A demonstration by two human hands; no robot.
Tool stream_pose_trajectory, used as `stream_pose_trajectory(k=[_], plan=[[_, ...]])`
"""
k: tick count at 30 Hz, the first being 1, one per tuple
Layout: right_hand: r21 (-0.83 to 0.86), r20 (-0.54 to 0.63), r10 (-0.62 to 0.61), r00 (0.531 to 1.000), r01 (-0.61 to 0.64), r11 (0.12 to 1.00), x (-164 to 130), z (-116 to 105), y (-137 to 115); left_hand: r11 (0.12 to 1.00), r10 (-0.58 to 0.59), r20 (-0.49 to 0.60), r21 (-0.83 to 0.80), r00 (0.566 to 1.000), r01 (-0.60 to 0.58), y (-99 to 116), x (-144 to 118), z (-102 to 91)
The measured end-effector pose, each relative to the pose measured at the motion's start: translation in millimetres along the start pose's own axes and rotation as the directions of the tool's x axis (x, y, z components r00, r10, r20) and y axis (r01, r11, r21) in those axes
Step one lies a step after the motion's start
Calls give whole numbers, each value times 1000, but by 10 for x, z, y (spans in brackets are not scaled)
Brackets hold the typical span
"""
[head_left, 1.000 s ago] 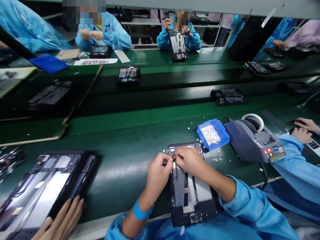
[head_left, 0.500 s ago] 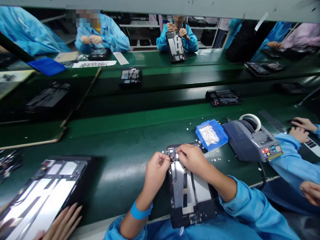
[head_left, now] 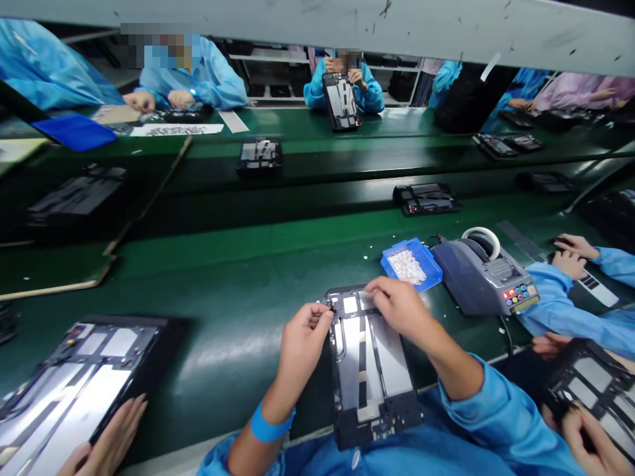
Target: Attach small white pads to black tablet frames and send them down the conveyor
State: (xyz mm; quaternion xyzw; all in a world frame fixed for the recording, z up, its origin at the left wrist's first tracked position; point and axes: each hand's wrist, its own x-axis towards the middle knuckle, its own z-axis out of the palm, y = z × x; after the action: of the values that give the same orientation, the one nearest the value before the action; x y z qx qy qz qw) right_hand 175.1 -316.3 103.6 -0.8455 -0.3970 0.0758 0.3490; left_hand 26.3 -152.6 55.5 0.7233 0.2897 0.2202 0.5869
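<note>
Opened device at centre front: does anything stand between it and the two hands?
Nothing visible: the left hand is at the upper left of the device, the right hand at its upper right. The blue tray stands beyond, not between.

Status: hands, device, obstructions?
Left grip at upper left edge of device; right grip at top right, holds unclear. Innards face up. Blue bin just beyond, apparently not blocking.

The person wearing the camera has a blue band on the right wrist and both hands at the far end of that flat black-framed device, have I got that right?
Not quite: the head view shows the blue band on the left wrist, not the right. The left hand and right hand are indeed both at the far end of the black-framed device.
</note>
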Motion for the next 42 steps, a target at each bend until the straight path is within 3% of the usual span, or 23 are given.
stream_pose_trajectory(k=[4,8,13,17,23,26,36,42], plan=[[54,135,-40,990,33,998,126,279,-283,1000,1,-16,5,1000,-1,26,-12,-10],[31,121,-21,992,17,999,184,267,-384,1000,2,-7,-1,1000,-2,4,-16,-11],[58,202,21,979,-33,998,135,231,-469,999,37,38,-19,999,-37,14,-25,19],[89,206,81,975,-101,991,148,273,-416,993,116,81,28,990,-118,6,-28,-29],[114,158,94,983,-113,987,181,341,-193,975,165,-41,160,985,-156,-133,61,-294],[99,154,106,982,-122,988,199,372,-162,948,203,-15,253,979,-193,-201,96,-363],[106,208,129,970,-154,982,300,391,-199,900,283,94,317,955,-298,-175,107,-252],[46,206,97,974,-108,993,339,406,-219,886,292,144,331,945,-324,-125,113,-199]])
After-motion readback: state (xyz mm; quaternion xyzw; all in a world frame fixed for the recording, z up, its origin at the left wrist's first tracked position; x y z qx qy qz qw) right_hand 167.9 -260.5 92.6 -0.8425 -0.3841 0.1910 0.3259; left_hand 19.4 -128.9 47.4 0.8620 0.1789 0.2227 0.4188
